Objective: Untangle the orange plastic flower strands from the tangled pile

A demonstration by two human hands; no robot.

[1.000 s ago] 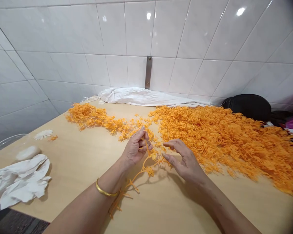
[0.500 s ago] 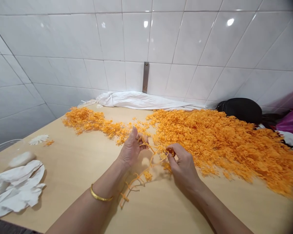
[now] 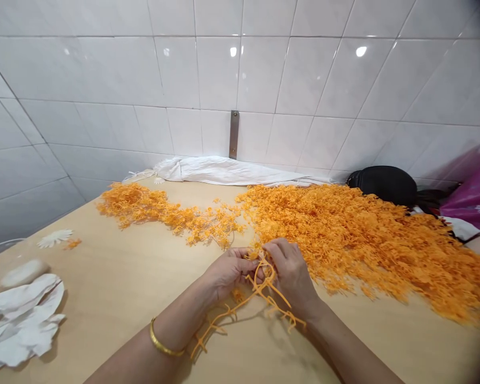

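Close together over the table, my left hand (image 3: 226, 272) and my right hand (image 3: 294, 277) both pinch an orange branched plastic sprue (image 3: 260, 289). Its thin, bare-looking arms hang down toward me, one to the left and one to the right. Small orange flower-like bits show at the fingertips, partly hidden by the fingers. Behind my right hand spreads a large heap of orange flower-like pieces (image 3: 344, 229). A smaller pile of similar orange pieces (image 3: 132, 202) lies beyond my left hand.
Crumpled white cloth (image 3: 28, 320), a white rounded object (image 3: 26, 273) and a white daisy-shaped piece (image 3: 55, 238) lie at left. Rolled white fabric (image 3: 224, 169) runs along the tiled wall. A black case (image 3: 384, 184) and a purple bag (image 3: 472, 192) stand at back right.
My hands have come together on the sprue, the left moving right and toward me. A second sprue arm now hangs down at the right.
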